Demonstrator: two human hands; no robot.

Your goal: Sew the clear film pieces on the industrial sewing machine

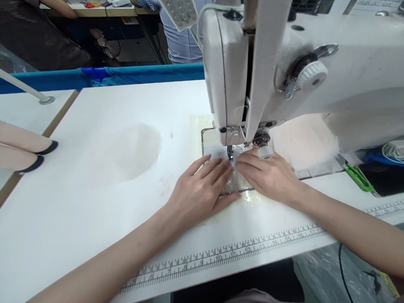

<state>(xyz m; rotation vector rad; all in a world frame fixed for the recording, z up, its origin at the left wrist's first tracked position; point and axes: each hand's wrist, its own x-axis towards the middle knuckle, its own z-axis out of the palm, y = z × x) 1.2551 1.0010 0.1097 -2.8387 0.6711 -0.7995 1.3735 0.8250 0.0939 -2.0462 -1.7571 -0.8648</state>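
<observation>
A white sewing machine (225, 76) stands over the table, its presser foot (230, 152) down between my two hands. My left hand (200, 187) lies flat, fingers stretched toward the foot, over a thin pale piece of fabric (218, 151) on the metal bed plate (207, 136). Right of the foot is my right hand (268, 174), its fingers bent and pressed together close to the needle. What lies under these fingertips is hidden.
Pale pink fabric (304, 140) lies under the machine arm. Green-handled snips (358, 176) rest beside a dark phone-like slab (388, 175). A printed ruler (234, 253) follows the table's front edge. Two pink padded bars (16, 145) jut in from the left. Co-workers (182, 30) are beyond.
</observation>
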